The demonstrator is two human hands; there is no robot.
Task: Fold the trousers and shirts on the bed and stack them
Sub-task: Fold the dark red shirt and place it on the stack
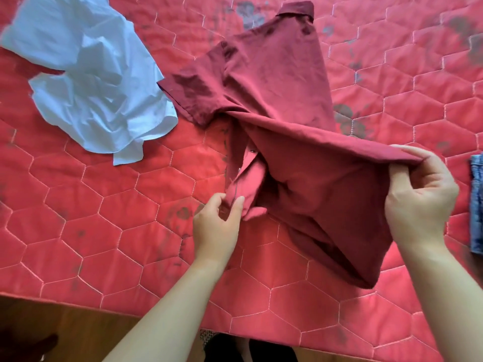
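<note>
Left grip: the left hand [217,226] has its fingers curled and, with the thumb, pinches the near front edge of the dark red short-sleeved woven shirt [274,74], by the button placket [244,163], low over the cover.
Right grip: the right hand [420,194] is raised, with the thumb under and the fingers over a folded edge of the same shirt, and nips the cloth tight at that corner.
Garment in work: the shirt is matt, fine-woven and lightly creased. Its lower half is lifted between the two hands into a slack tent shape, with a taut ridge running up to the right hand and loose cloth hanging below it.
Lie of the garment: the upper half rests flat on the bed, the stiff collar [298,9] at the far end. One short sleeve [193,92] is spread out to the left, its hem squared.
Second shirt: a pale blue crumpled thin-cloth shirt [91,82] lies unfolded at far left in a rumpled heap with sharp creases. Its edge is just beside the red sleeve.
Denim: a folded blue denim garment [477,205] lies at the right edge of view, coarse in weave and mostly cut off, apart from the red shirt.
Bed surface: a red quilted bedcover [104,231] is stitched in pale hexagons and carries faded grey flower prints. All three garments lie on it.
Beyond the bed: a brown wooden floor [65,333] shows along the near edge.
</note>
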